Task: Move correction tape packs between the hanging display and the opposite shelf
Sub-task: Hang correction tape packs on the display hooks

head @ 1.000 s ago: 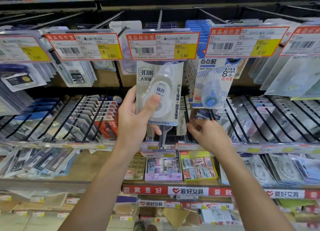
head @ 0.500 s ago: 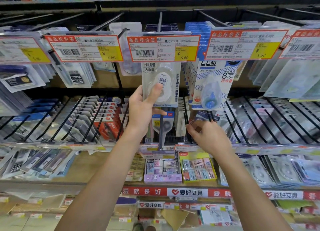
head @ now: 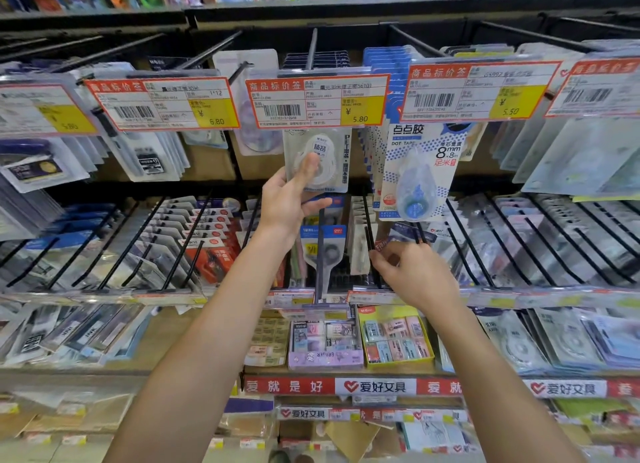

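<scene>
A white correction tape pack [head: 327, 157] hangs under the middle price tag [head: 317, 101], its top hidden behind the tag. My left hand [head: 289, 202] grips the pack's lower part, thumb on its front and fingers behind. Lower and to the right, my right hand [head: 412, 275] has curled fingers at the packs [head: 388, 244] on the lower hook row. Whether it pinches one is hidden by the fingers. A blue dot tape pack [head: 420, 171] hangs just right of the held pack.
Black hooks [head: 313, 48] jut out above with more tagged packs either side. A lower row of hooks [head: 519, 240] holds several flat packs. Eraser boxes [head: 394, 338] stand on the shelf below, above a red and white label strip [head: 375, 387].
My left hand has raised the correction tape pack and pushed it away, up under the middle price tag. My right hand has stayed at the lower hooks.
</scene>
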### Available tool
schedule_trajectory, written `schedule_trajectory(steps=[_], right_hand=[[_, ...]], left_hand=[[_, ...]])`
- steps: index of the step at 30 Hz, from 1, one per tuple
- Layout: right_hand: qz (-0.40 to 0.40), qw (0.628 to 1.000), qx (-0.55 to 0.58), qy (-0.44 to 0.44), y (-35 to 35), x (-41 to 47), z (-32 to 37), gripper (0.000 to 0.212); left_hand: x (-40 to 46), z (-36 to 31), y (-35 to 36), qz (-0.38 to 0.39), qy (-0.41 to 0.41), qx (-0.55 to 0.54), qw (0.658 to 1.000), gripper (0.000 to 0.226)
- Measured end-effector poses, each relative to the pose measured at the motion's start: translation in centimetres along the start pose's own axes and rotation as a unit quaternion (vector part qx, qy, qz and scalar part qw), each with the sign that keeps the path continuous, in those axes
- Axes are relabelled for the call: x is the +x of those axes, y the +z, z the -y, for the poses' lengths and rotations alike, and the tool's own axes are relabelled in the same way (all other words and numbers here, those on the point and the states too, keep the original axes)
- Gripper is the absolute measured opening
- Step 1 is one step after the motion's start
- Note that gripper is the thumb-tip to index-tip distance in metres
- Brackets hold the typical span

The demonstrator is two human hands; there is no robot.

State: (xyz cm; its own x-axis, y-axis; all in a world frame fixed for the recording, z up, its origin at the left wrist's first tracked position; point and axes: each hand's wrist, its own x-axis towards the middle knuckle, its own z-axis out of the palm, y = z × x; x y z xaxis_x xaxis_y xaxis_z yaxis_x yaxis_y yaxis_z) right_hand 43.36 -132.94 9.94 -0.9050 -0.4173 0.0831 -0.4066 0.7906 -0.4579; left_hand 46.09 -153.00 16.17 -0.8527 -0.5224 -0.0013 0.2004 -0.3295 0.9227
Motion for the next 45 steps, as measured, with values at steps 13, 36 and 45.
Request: schedule_trajectory(steps=[13, 36, 45], right_hand=[[-0.01, 1.0, -0.007, -0.005, 0.5, 0.3, -0.4, 0.041], [-0.048, 0.993, -0.088, -0.066, -1.8, -3.8, 1.1, 0.034], [-0.057, 0.995, -0.083, 0.0, -3.6, -15.1, 1.0, 0.042]], left_hand=[[1.2, 0.6, 1.1, -0.042, -0.03, -0.046, 0.998, 0.056], [-5.1, 0.0, -4.8, 0.007, 0.071, 0.591, 0.804, 0.051], [-16.9, -2.4, -5.1, 0.148, 0.085, 0.796, 0.581, 0.044]])
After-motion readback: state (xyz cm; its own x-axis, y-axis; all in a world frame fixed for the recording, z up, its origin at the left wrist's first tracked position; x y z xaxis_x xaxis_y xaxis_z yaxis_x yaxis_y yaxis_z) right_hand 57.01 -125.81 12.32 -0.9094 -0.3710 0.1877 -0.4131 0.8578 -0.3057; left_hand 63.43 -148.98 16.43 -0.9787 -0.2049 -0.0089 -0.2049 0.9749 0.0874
